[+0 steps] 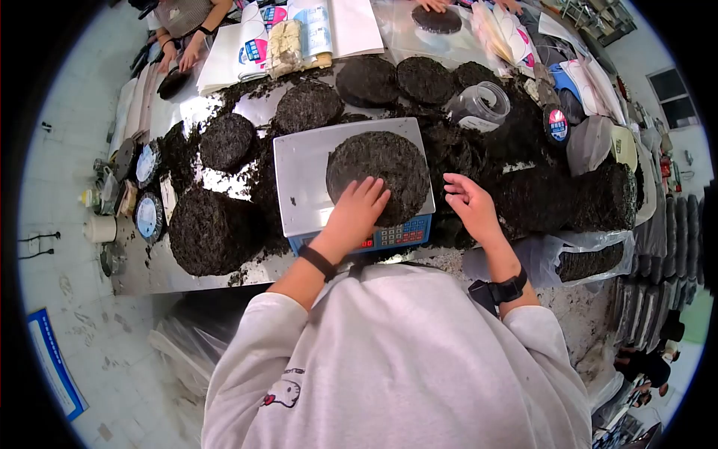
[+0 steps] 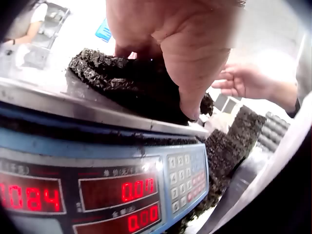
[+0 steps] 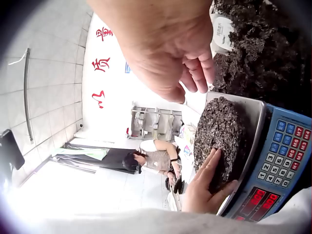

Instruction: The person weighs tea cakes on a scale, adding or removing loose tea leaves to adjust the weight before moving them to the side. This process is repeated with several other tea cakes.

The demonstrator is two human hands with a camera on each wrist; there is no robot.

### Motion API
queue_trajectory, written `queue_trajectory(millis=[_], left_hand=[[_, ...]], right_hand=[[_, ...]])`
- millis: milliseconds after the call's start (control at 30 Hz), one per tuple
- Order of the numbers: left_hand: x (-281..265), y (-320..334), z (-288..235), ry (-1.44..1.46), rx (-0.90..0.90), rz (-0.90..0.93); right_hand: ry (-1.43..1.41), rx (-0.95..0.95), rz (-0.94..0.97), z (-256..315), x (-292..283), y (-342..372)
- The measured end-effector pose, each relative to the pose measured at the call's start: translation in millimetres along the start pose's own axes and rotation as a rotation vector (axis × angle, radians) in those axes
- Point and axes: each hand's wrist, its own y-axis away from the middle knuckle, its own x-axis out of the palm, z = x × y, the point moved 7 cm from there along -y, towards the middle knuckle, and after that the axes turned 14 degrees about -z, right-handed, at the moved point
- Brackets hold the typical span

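A thick round cake of dark dried seaweed (image 1: pixel 389 168) lies on the metal tray (image 1: pixel 299 176) of a blue digital scale (image 1: pixel 404 233). My left hand (image 1: pixel 354 211) rests on the cake's near side, fingers straight and slightly spread. From the left wrist, its thumb (image 2: pixel 191 105) points down along the cake's edge. Red digits glow on the scale's display (image 2: pixel 119 190). To the right of the scale, my right hand (image 1: pixel 475 209) hovers with loosely bent fingers and holds nothing; in its own wrist view, the hand (image 3: pixel 170 53) hangs apart from the cake.
More seaweed cakes (image 1: pixel 228 142) and loose seaweed (image 1: pixel 523 194) surround the scale. Beyond it stands a clear plastic jar (image 1: pixel 479 106). A tall seaweed stack (image 1: pixel 213 232) sits at the left. Other people's hands (image 1: pixel 191 52) work across the table, near packaging bags (image 1: pixel 310 34).
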Motion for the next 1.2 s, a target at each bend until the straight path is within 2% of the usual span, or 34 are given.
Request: queue_trajectory(millis=[167, 233, 267, 367, 433, 500, 533, 567, 633, 667, 800, 833, 933, 1000, 1100, 1167, 1200], left_hand=[[-27.1, -7.4, 10.0, 0.146, 0.054, -0.048], [-68.7, -3.4, 44.4, 0.781, -0.502, -0.469], [-81.3, 10.3, 58.9, 0.995, -0.773, -0.660], [-94.8, 22.3, 55.1, 1.819, -0.957, -0.852], [-85.8, 27.5, 49.7, 1.949, -0.928, -0.744], [-85.0, 30.9, 40.8, 1.990, -0.926, -0.776], [-84.9, 30.2, 34.2, 2.081, -0.908, -0.713], [-86.0, 29.1, 27.2, 2.172, -0.886, -0.647], [-94.0, 30.7, 19.3, 2.167, -0.894, -0.610], [-95.3, 31.0, 15.6, 2.166, -0.876, -0.567], [-103.7, 34.2, 4.6, 2.123, -0.854, -0.396], [-103.1, 35.1, 8.2, 2.125, -0.848, -0.403], [-95.7, 37.0, 10.6, 2.076, -0.855, -0.348], [-93.2, 36.1, 8.4, 1.943, -0.908, -0.276], [-88.9, 33.8, 10.4, 1.967, -0.940, -0.312], [-88.1, 31.7, 17.8, 2.022, -0.948, -0.343], [-88.9, 32.0, 23.9, 2.066, -0.955, -0.375]], right_hand=[[-0.161, 0.020, -0.055, 12.7, -11.2, -10.5], [-0.303, -0.058, -0.192, 37.0, -25.5, -11.3], [-0.325, -0.106, -0.234, 51.8, -28.5, -11.0], [-0.293, -0.213, -0.260, 88.4, -22.2, -9.4], [-0.262, -0.281, -0.270, 116.9, -14.3, -5.4], [-0.032, -0.474, -0.237, 150.3, -2.7, 3.9], [0.027, -0.588, -0.262, 160.3, 2.5, 6.6], [0.027, -0.590, -0.264, 167.7, 6.2, 5.8], [0.230, -0.842, -0.184, 196.6, 23.8, 14.7], [0.230, -0.901, -0.177, 204.7, 31.5, 16.4], [0.369, -1.021, -0.119, 202.2, 56.1, 12.9], [0.371, -1.028, -0.118, 202.8, 56.1, 12.2], [0.434, -0.994, -0.041, 198.1, 59.0, 8.4], [0.593, -0.998, 0.103, 190.8, 67.6, 5.0], [0.570, -1.065, 0.094, 185.0, 62.9, -2.4], [0.073, -0.588, 0.076, 168.1, 35.2, -29.8], [-0.262, -0.197, 0.089, 150.4, 23.7, -37.1]])
